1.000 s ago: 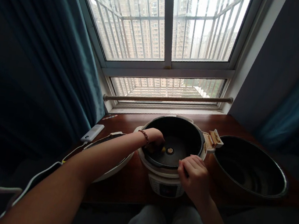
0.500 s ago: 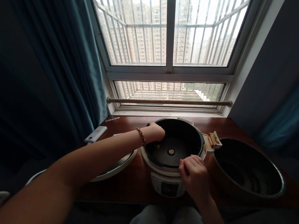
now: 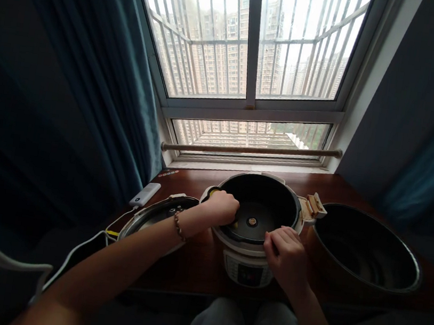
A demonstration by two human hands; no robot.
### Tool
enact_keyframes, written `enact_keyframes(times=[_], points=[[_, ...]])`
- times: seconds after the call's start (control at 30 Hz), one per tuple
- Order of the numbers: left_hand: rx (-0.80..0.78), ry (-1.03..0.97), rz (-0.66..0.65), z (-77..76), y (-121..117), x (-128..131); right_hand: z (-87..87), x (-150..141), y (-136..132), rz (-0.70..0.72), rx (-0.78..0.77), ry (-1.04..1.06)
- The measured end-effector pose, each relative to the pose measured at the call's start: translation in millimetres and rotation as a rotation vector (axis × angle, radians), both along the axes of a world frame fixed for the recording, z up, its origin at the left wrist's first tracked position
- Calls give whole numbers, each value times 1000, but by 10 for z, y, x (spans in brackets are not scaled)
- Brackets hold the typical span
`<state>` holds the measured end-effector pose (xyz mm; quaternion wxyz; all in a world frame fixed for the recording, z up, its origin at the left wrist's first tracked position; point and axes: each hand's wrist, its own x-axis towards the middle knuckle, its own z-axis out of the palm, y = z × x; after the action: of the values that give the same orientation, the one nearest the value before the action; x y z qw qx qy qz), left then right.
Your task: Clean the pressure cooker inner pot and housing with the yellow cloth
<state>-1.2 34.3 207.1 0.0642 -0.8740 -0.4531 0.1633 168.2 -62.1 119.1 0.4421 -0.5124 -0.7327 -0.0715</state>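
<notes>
A white electric cooker (image 3: 247, 266) stands open on the wooden sill, its dark cavity showing a heating plate with a small round centre (image 3: 251, 222). My left hand (image 3: 222, 207), a bead bracelet on its wrist, is closed inside the cooker at its left wall, and a bit of yellow shows under the fingers. My right hand (image 3: 284, 252) grips the cooker's front right rim with curled fingers.
A large dark inner pot (image 3: 365, 253) sits to the right of the cooker. Left of it lies a lid (image 3: 153, 217), a white power bank (image 3: 144, 194) and a white cable (image 3: 65, 262). Blue curtains hang at both sides of the barred window. My knees are below.
My left hand has drawn back from the cavity's middle to its left wall. The view has shifted slightly; my right hand stays on the rim.
</notes>
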Motion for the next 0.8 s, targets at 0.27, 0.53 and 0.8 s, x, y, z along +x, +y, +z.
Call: enact_keyframes(times=[0.27, 0.53, 0.8], points=[[-54, -218, -114, 6, -485, 95, 373, 98, 80, 48, -296, -121], [-87, -662, 79, -34, -771, -118, 667, -186, 712, 426, -893, 58], [364, -1051, 142, -75, -680, -498, 727, -554, 840, 606, -1198, -112]])
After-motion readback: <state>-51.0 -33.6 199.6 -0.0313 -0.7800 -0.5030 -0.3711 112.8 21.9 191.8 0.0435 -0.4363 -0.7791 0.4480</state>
